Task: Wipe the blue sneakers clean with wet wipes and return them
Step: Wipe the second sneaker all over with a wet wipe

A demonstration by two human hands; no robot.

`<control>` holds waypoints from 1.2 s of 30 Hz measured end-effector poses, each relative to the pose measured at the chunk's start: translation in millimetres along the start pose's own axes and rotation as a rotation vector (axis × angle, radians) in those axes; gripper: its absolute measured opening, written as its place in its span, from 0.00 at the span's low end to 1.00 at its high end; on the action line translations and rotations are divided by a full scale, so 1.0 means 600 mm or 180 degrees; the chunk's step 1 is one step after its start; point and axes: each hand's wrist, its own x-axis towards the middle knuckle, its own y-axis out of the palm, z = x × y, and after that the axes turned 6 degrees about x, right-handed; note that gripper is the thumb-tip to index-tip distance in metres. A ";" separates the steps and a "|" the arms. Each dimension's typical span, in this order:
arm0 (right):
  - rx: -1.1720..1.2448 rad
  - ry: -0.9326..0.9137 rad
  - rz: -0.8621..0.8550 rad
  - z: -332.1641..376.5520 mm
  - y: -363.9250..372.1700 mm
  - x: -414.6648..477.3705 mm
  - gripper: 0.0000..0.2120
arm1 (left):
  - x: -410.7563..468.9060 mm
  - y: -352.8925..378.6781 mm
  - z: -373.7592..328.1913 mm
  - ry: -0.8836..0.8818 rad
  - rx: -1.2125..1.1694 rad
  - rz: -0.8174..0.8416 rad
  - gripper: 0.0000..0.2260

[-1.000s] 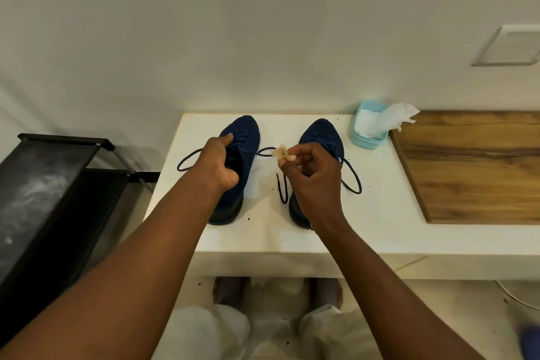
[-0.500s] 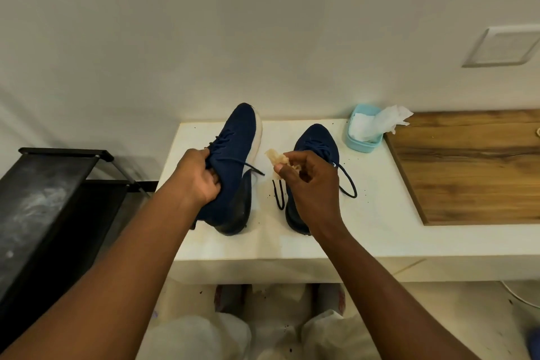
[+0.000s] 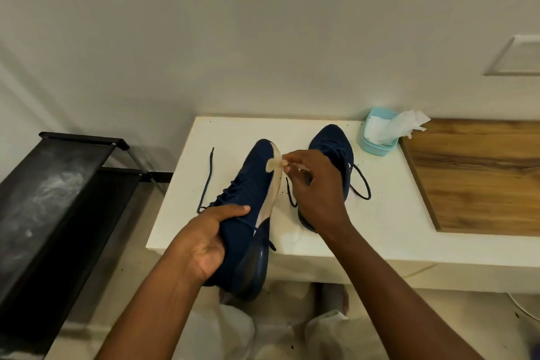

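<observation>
My left hand [image 3: 209, 238] grips a blue sneaker [image 3: 248, 193] around its middle, lifted off the white bench and tilted on its side with the pale sole edge facing right. A small soiled wet wipe [image 3: 274, 164] is pinched in my right hand [image 3: 314, 184] and touches the sole edge near the toe. The second blue sneaker [image 3: 334, 149] stands on the white bench [image 3: 380, 231], partly hidden behind my right hand, its laces loose.
A light blue wipes tub [image 3: 378, 145] with a white wipe sticking out stands at the back by the wall. A wooden board [image 3: 479, 172] covers the bench's right part. A black shoe rack [image 3: 52, 213] stands to the left. My knees show below the bench.
My left hand has lifted the left sneaker off the bench, pulled it toward me and tilted it on its side. My right hand has brought the wipe onto its sole edge.
</observation>
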 end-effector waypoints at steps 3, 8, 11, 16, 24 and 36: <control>-0.0736 -0.0277 0.0531 -0.001 0.029 -0.010 0.10 | 0.010 0.002 0.001 0.0047 -0.0062 0.0062 0.17; -0.0624 -0.0301 0.1282 0.027 0.042 -0.060 0.15 | 0.018 0.002 0.001 0.0055 -0.0840 0.0403 0.14; -0.0121 -0.0413 0.1614 0.028 0.033 -0.082 0.12 | 0.032 -0.008 -0.006 0.0081 -0.1160 0.0443 0.15; -0.0200 -0.0338 0.0822 0.017 0.050 -0.047 0.07 | 0.053 -0.004 -0.001 0.0019 -0.0973 0.0515 0.17; -0.0352 -0.0492 0.1142 0.024 0.069 -0.062 0.13 | 0.057 -0.017 -0.005 -0.0084 -0.1138 0.0686 0.20; -0.0714 -0.0082 0.0422 -0.005 0.076 -0.027 0.10 | 0.063 -0.024 -0.011 -0.0148 -0.0958 0.0497 0.20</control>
